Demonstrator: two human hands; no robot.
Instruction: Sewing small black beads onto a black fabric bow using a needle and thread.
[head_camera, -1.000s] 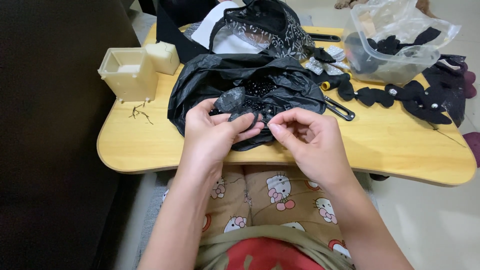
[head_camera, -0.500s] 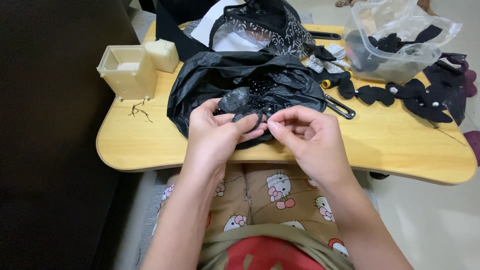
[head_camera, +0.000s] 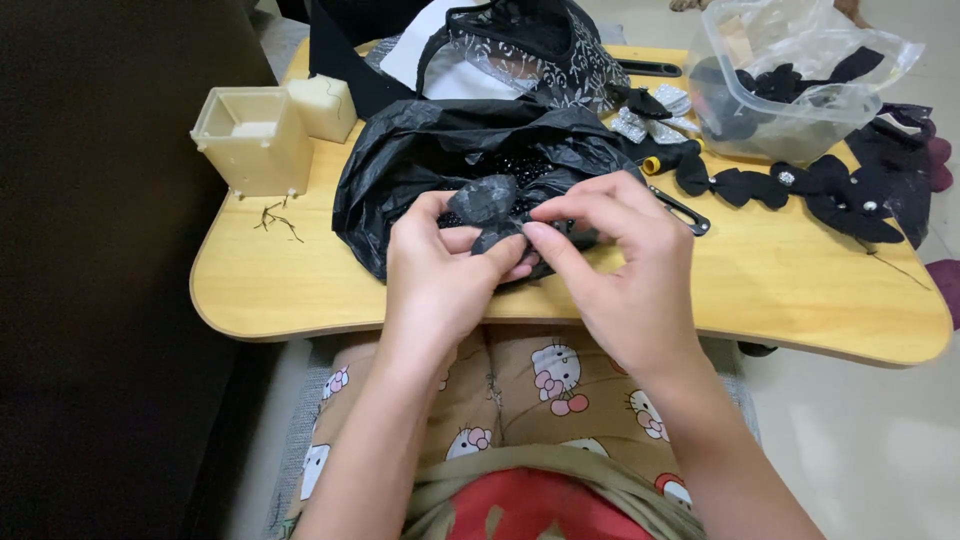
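A small piece of dark grey fabric (head_camera: 487, 208) was pinched between both hands just above the near edge of the table (head_camera: 300, 290), directly over a crumpled black plastic bag (head_camera: 420, 160). The left hand (head_camera: 440, 275) had closed on the fabric from below, thumb and fingers wrapped around it, apparently to steady it; the right hand (head_camera: 615, 265) pressed in from the side, its fingertips clamped on the fabric's edge as if working a fine detail. Whether a needle or thread was held could not be told.

The bag lay open beneath the fabric, and tiny black beads (head_camera: 520, 165) glinted inside it, likely kept there so loose bits would not scatter. Behind the bag sat a black lace pouch (head_camera: 540, 45) over something white. To the right of the bag, a clear plastic tub (head_camera: 790, 125) held more black fabric pieces, and a row of finished black fabric flowers (head_camera: 800, 190) stretched along the table in front of it. To the left of the bag stood a cream plastic box (head_camera: 255, 140) with a smaller cream block (head_camera: 322, 105) beside it.
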